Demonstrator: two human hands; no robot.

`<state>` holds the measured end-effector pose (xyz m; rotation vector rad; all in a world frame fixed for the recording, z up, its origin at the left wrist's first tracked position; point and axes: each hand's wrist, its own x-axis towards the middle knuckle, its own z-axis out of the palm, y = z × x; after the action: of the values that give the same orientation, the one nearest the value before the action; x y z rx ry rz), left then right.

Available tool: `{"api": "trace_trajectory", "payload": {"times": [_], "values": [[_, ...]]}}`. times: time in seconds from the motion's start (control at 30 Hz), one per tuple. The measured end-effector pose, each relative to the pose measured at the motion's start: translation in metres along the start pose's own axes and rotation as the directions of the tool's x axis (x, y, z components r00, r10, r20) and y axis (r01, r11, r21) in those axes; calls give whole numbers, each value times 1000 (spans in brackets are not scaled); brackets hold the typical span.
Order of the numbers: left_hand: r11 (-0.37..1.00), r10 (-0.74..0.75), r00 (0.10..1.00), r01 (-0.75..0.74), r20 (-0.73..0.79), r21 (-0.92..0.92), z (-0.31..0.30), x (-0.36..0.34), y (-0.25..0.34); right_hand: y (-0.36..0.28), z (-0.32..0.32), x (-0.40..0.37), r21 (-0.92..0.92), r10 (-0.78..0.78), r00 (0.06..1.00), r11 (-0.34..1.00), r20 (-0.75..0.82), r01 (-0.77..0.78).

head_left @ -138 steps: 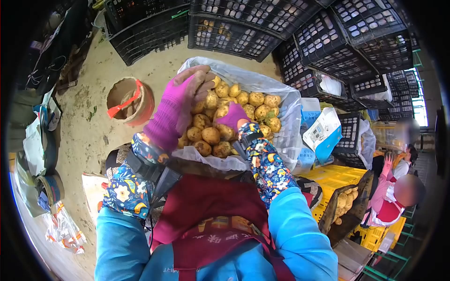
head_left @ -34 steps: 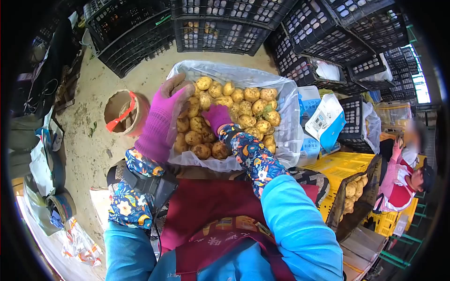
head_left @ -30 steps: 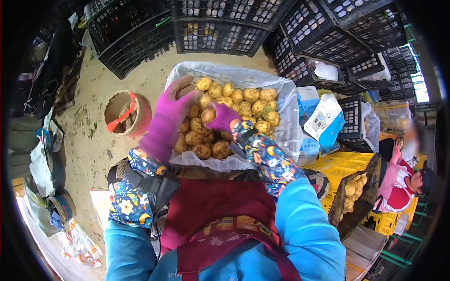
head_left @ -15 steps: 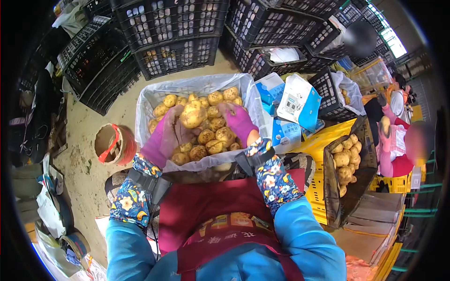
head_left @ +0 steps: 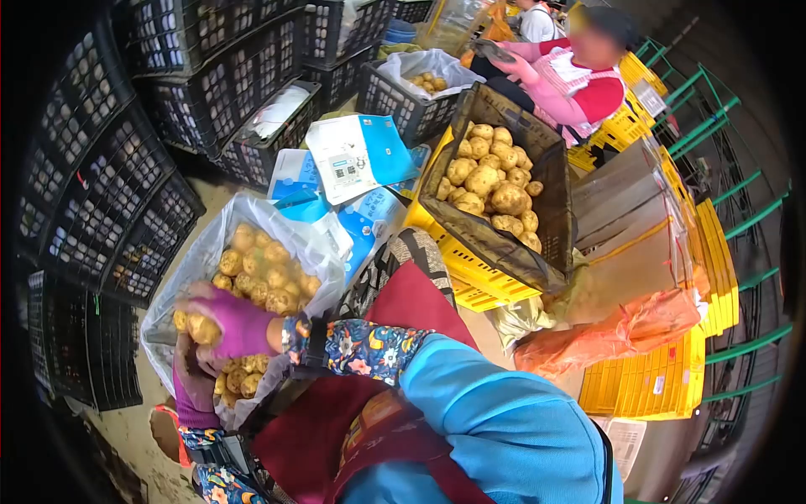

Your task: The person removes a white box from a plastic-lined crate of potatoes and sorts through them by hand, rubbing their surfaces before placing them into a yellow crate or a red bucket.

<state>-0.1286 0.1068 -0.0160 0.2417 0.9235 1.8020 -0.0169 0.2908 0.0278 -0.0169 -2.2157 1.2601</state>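
Both hands wear purple gloves and meet over the near left part of a plastic-lined crate [head_left: 323,244] full of potatoes [head_left: 269,273]. A larger potato [head_left: 203,328] lies between them. My left hand [head_left: 195,382] is curled beneath and beside that potato, its fingers partly hidden. From above, my right hand [head_left: 235,323] closes over the same potato, slightly blurred by motion. More loose potatoes show just below the right hand, close to the liner.
A yellow crate [head_left: 457,260] with a dark liner holds potatoes to the right. Blue-and-white cardboard [head_left: 344,164] lies between the crates. Black crates [head_left: 227,101] stack behind; a bucket [head_left: 168,433] stands lower left. A co-worker [head_left: 558,88] sits at upper right.
The view has swung to the right, so the lined crate now appears lower left. My right hand has come across from the crate's right side to the potato at my left hand.
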Motion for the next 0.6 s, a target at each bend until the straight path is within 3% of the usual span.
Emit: {"api": "trace_trajectory", "payload": {"times": [0.03, 0.07, 0.13, 0.17, 0.2, 0.23, 0.27, 0.3, 0.33, 0.37, 0.4, 0.43, 0.47, 0.5, 0.53, 0.57, 0.6], "values": [[998, 32, 999, -34, 38, 55, 19, 2, 0, -5, -3, 0, -14, -7, 998, 1000, 64, 8], [997, 20, 995, -26, 96, 67, 41, -5, -1, 7, -5, -2, 87, 55, 998, 995, 18, -56], [990, -2, 986, -21, 165, 139, 60, -13, 5, 0, -66, 1, 93, 211, 977, 973, 16, -212], [984, 30, 995, -47, 100, 174, 56, -12, 8, -7, -111, -3, 36, 229, 973, 973, -32, -228], [976, 68, 997, -73, 31, 203, 50, -13, 10, 7, -143, -10, 4, 231, 951, 972, -207, -235], [968, 113, 993, -100, -43, 230, 48, -14, 11, 9, -194, -18, -273, 20, 943, 955, -332, -117], [957, 180, 978, -150, -103, 247, 53, -17, 15, 17, -240, -32, -351, 3, 893, 919, -450, -180], [962, 188, 979, -166, -84, 218, 55, -18, 19, 17, -291, -49, -589, -46, 877, 758, -478, -281], [965, 204, 975, -186, -86, 184, 56, -20, 23, 11, -330, -64, -577, -3, 857, 740, -516, -345], [966, 226, 967, -208, -116, 151, 54, -30, 25, 18, -370, -84, -687, 73, 844, 546, -531, -479], [961, 259, 957, -241, -129, 138, 53, -34, 25, 17, -394, -94, -810, 47, 856, 300, -514, -503], [952, 294, 944, -275, -148, 136, 52, -34, 25, 18, -404, -98, -820, -36, 836, 223, -547, -527], [953, 292, 935, -265, -202, 148, 50, -35, 27, 24, -409, -97, -872, -121, 872, 202, -474, -446], [955, 286, 925, -253, -248, 157, 49, -38, 28, 39, -413, -94, -883, -196, 891, 329, -410, -334], [946, 313, 912, -274, -264, 174, 49, -40, 28, 32, -387, -75, -574, 49, 832, 702, -553, -423], [936, 340, 905, -298, -255, 189, 50, -37, 29, 46, -368, -63, -414, 266, 813, 754, -517, -510], [934, 343, 897, -295, -280, 200, 49, -37, 32, 38, -322, -35, -449, 348, 872, 755, -345, -478]]}}
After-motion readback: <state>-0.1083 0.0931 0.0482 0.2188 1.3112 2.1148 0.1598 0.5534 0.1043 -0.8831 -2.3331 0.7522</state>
